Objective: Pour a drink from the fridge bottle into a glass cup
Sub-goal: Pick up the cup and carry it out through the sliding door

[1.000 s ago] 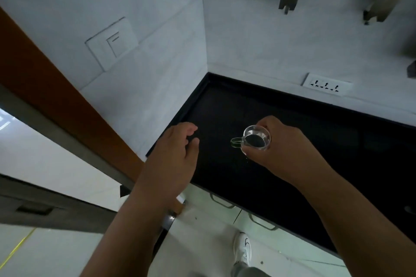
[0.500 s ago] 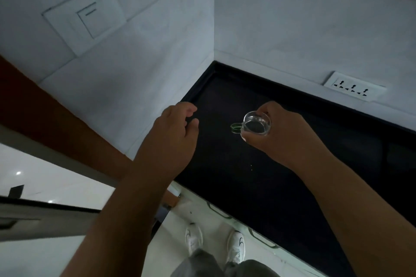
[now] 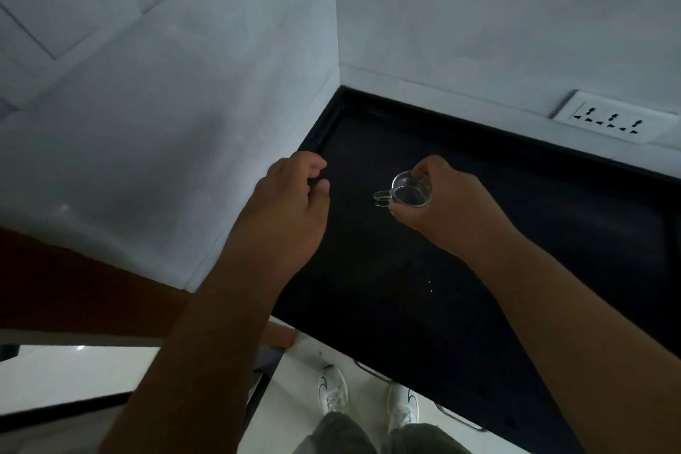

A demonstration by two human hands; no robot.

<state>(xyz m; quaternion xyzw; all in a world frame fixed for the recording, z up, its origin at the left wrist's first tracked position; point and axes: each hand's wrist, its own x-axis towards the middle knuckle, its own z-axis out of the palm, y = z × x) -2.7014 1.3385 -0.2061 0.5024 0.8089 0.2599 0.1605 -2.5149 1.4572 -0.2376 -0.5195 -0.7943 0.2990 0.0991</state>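
Observation:
A small clear glass cup [image 3: 411, 193] with a green handle on its left side is held above the black countertop [image 3: 516, 232]. My right hand [image 3: 446, 208] grips the cup from the right, fingers curled round its body. My left hand [image 3: 291, 210] hovers to the cup's left over the counter's left edge, fingers loosely curled and holding nothing. No bottle or fridge is in view.
White walls meet in a corner behind the counter. A wall socket plate [image 3: 611, 120] sits at the back right and a switch plate [image 3: 33, 11] on the left wall. Drawer handles [image 3: 372, 372] and my white shoes [image 3: 333, 392] show below the counter's front edge.
The camera has tilted down and closer to the counter. Both hands hold about the same pose, the right hand still gripping the cup.

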